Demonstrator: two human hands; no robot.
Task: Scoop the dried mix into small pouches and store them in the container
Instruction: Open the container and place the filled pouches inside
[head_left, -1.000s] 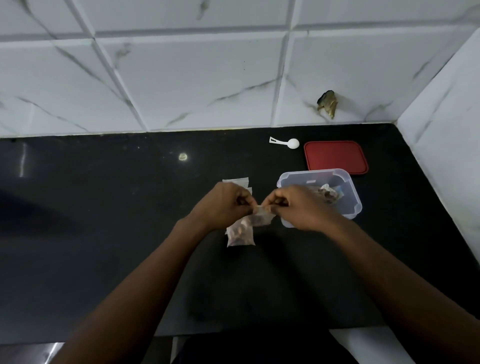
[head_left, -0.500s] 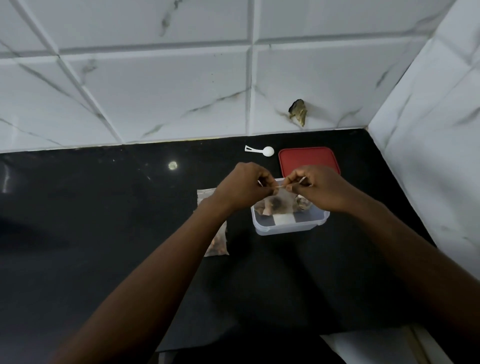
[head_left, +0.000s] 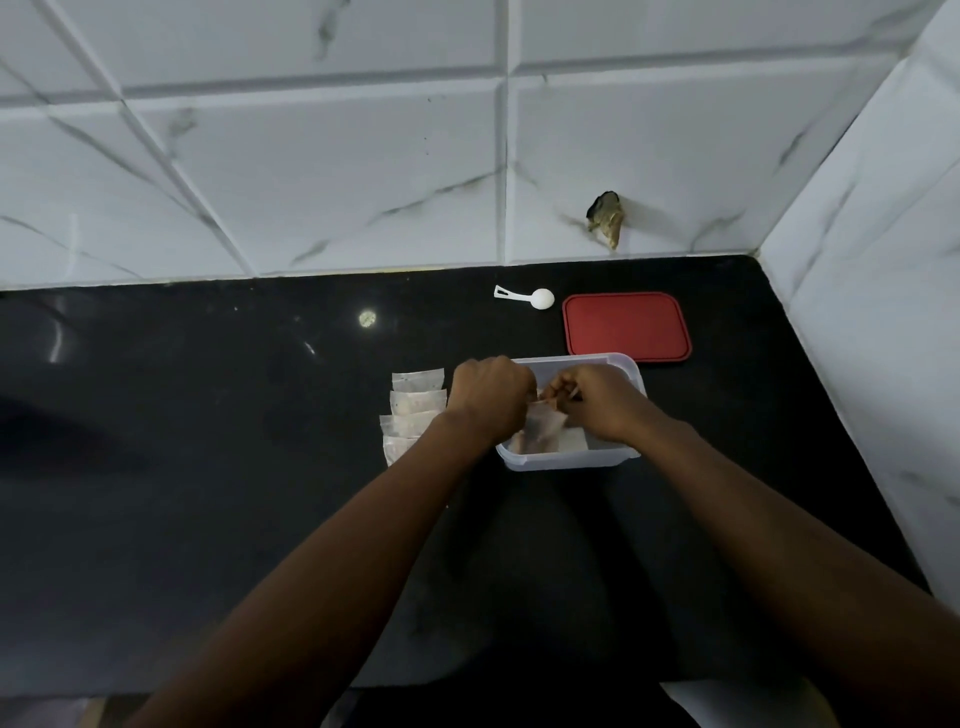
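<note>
A clear plastic container (head_left: 563, 460) stands on the black counter, and both my hands are over it. My left hand (head_left: 488, 397) and my right hand (head_left: 597, 400) pinch the top of a small filled pouch (head_left: 540, 428) that hangs down into the container. Brown dried mix shows through the pouch. Something pale lies on the container's floor under my right hand. Several flat pouches (head_left: 413, 415) lie in an overlapping row just left of the container, partly hidden by my left wrist.
A white scoop (head_left: 527, 297) lies near the back wall. The red lid (head_left: 626, 326) lies flat behind the container. White marble tiles close the back and the right side. The counter's front edge runs under my forearms.
Both hands carried the pouch from left of the container to over it, then lowered it inside. The camera view shifted, so the container now sits nearer the middle.
</note>
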